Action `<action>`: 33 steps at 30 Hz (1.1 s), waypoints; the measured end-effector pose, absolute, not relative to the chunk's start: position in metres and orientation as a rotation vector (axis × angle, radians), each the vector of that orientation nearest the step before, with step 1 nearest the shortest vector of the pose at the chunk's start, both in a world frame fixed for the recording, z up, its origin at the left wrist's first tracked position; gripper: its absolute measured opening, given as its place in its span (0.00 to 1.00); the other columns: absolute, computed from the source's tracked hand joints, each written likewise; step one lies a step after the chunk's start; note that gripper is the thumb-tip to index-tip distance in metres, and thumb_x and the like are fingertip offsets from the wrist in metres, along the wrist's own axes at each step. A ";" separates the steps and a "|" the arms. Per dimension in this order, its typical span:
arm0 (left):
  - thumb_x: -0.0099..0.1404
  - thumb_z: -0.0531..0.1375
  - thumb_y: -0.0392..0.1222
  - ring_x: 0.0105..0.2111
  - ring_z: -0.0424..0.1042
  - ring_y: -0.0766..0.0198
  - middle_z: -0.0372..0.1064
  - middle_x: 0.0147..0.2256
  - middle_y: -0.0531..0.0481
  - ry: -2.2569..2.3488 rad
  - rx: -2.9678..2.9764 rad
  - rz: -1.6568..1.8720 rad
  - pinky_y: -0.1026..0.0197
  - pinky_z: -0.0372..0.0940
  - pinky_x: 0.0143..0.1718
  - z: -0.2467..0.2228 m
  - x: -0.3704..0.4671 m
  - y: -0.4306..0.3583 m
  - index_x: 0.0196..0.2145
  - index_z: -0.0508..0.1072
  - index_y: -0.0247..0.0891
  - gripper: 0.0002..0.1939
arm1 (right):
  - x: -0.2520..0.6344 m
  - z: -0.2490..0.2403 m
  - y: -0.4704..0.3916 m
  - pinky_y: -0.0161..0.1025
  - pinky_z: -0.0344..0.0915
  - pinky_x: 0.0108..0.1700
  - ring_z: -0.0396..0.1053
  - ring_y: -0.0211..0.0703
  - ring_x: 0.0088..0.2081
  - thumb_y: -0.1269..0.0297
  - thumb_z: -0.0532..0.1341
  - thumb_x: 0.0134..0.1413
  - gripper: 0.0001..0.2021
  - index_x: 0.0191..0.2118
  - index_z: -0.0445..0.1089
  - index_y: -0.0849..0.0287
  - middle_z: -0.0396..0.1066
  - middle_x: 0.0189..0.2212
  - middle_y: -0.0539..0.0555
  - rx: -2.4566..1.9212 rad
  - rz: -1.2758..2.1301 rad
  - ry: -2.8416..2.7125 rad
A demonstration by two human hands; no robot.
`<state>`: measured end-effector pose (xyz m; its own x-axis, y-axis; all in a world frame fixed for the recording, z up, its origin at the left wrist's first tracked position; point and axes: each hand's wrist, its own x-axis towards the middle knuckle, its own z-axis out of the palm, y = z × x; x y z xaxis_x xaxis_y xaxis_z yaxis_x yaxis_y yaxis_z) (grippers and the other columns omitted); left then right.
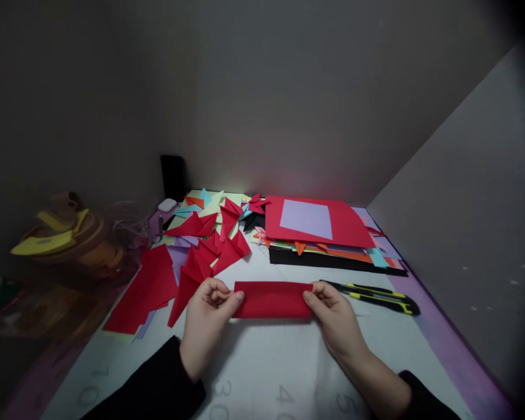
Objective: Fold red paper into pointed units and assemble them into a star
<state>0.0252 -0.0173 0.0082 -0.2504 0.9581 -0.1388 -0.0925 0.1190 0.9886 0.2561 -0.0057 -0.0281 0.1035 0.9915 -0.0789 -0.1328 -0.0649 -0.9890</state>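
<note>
A red strip of paper (273,300), rectangular and apparently folded, is held level above the mat between my hands. My left hand (212,318) pinches its left end, thumb on the near face and fingers curled behind. At the right end, my right hand (335,315) grips it the same way. Several folded red paper pieces (201,256) lie just beyond my left hand. To the left of them rest flat red sheets (146,286) with paler paper underneath. Beside my right hand lies a black and yellow utility knife (382,297).
At the back right, a stack of coloured paper (345,219) carries a lavender sheet (306,219) on top. A phone-like black object (173,177) leans on the wall. A brown cup (87,239) with yellow parts stands at left. The pale mat (262,361) bears printed numbers.
</note>
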 end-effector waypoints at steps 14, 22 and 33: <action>0.51 0.67 0.43 0.19 0.57 0.73 0.60 0.18 0.61 1.401 0.887 1.330 0.71 0.52 0.22 0.007 0.025 -0.016 0.27 0.62 0.38 0.15 | 0.255 -0.027 -0.006 0.33 0.56 0.28 0.58 0.36 0.26 0.59 0.67 0.48 0.11 0.26 0.66 0.58 0.62 0.23 0.48 -1.214 1.256 -1.000; 0.51 0.67 0.43 0.19 0.57 0.73 0.60 0.18 0.61 1.399 0.854 1.315 0.71 0.52 0.23 0.006 0.024 -0.016 0.27 0.63 0.38 0.15 | 0.254 -0.024 -0.007 0.33 0.56 0.28 0.58 0.37 0.26 0.58 0.67 0.48 0.12 0.26 0.66 0.58 0.62 0.23 0.48 -1.243 1.242 -1.009; 0.52 0.68 0.45 0.24 0.66 0.69 0.70 0.22 0.55 1.390 0.815 1.296 0.67 0.60 0.29 -0.001 0.021 -0.014 0.35 0.72 0.35 0.15 | 0.254 -0.023 -0.006 0.33 0.56 0.28 0.58 0.36 0.26 0.58 0.68 0.47 0.12 0.26 0.66 0.58 0.62 0.23 0.47 -1.239 1.253 -1.002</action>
<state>0.0206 -0.0139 -0.0014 -0.2477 0.9421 -0.2260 -0.1597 0.1903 0.9686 0.2536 -0.0061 -0.0231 0.0971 0.9902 -0.1006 -0.1196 -0.0887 -0.9888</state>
